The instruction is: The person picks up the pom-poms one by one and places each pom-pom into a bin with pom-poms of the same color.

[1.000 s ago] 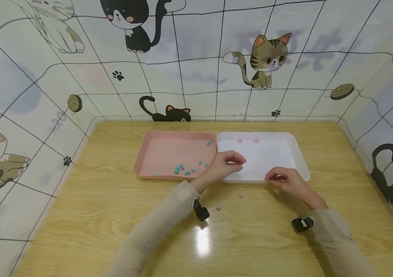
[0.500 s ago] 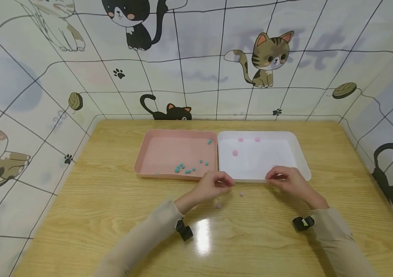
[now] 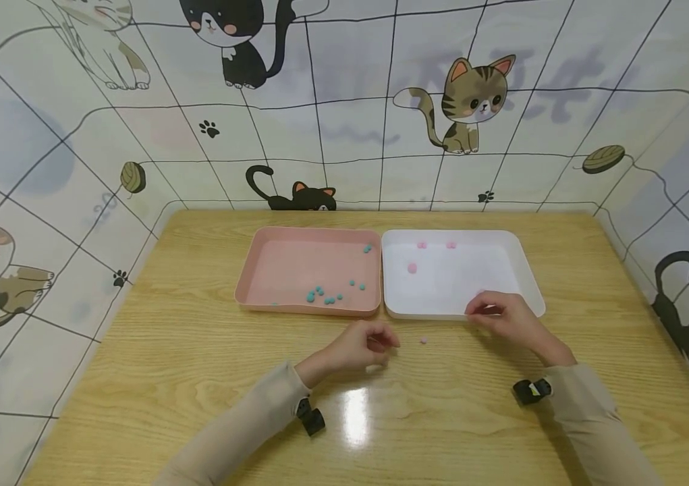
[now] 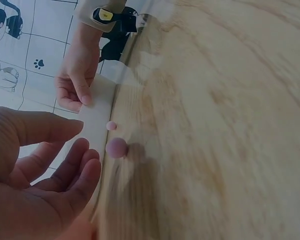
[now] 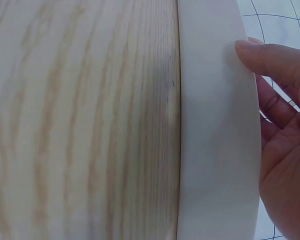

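My left hand [image 3: 374, 341] hovers low over the wooden table [image 3: 198, 364], fingers loosely curled and holding nothing. In the left wrist view a pink ball [image 4: 116, 147] lies just beyond that left hand [image 4: 87, 145]. A smaller-looking pink ball [image 3: 423, 340] [image 4: 111, 125] lies farther on, near the white tray [image 3: 526, 270]. My right hand [image 3: 490, 309] [image 5: 265, 85] pinches the white tray's front rim [image 5: 215, 125], thumb on top. Three pink balls [image 3: 411, 268] lie inside the white tray.
A pink tray [image 3: 247, 283] holding several teal balls [image 3: 320, 295] stands touching the white tray's left side. Cat-patterned walls [image 3: 344, 135] enclose the table at the back and both sides. Bare tabletop stretches to the left and near edge.
My left hand left a pink ball in the white tray, then drew back toward me, down to the loose pink ball on the table. The right hand stayed on the rim.
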Demonstrator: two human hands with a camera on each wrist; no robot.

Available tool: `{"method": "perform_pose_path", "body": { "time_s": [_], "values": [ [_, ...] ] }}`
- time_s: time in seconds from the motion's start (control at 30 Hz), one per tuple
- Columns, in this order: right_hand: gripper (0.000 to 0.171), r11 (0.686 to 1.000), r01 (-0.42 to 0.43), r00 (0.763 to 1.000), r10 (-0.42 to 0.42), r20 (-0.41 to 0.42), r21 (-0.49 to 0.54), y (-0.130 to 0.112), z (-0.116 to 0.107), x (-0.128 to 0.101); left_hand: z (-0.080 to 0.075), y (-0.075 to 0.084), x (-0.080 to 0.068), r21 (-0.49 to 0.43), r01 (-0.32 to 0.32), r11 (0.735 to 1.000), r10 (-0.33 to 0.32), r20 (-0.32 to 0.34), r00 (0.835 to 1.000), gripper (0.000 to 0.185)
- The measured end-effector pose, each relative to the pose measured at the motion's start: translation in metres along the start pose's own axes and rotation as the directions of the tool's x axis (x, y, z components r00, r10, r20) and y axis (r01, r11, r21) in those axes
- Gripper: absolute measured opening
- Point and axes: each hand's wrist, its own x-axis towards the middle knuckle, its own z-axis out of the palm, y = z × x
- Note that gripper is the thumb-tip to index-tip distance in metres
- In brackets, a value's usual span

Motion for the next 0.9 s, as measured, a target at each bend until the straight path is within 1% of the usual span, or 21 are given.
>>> {"method": "perform_pose_path", "body": {
  "time_s": [0.1,0.2,0.33,0.47,0.6,0.8,0.9],
  "values": [
    [0.024,1.000,0.002,1.000,-0.002,0.001,0.006,-0.001,0.000,0.000,0.001,-0.001,-0.001,0.015,-0.008,1.000,0.008,0.011,1.000,0.025],
    [0.023,1.000,0.002,1.000,-0.002,-0.003,0.009,-0.001,0.000,0.000,0.003,-0.002,-0.002,0.048,-0.010,0.999,0.009,0.012,1.000,0.026],
    [0.022,1.000,-0.001,1.000,0.001,-0.001,0.008,-0.002,0.000,0.000,0.007,-0.002,-0.002,0.087,0.030,0.996,-0.031,0.011,0.999,0.025],
    [0.023,1.000,-0.018,1.000,0.018,0.006,-0.001,0.000,0.000,-0.001,0.009,-0.002,-0.003,0.114,0.042,0.993,-0.042,-0.002,0.999,0.024],
    [0.023,1.000,-0.016,1.000,0.016,0.007,-0.007,0.001,0.000,-0.001,0.010,-0.003,-0.003,0.158,0.013,0.987,-0.012,-0.005,1.000,0.023],
    [0.023,1.000,-0.013,1.000,0.013,0.005,0.010,0.000,0.000,-0.001,0.012,-0.005,-0.001,0.224,-0.064,0.972,0.068,-0.012,0.998,0.022],
    [0.022,1.000,-0.008,1.000,0.008,0.000,0.018,0.000,0.000,-0.001,0.012,-0.005,-0.001,0.244,-0.074,0.967,0.081,-0.019,0.997,0.023]
  ]
}}
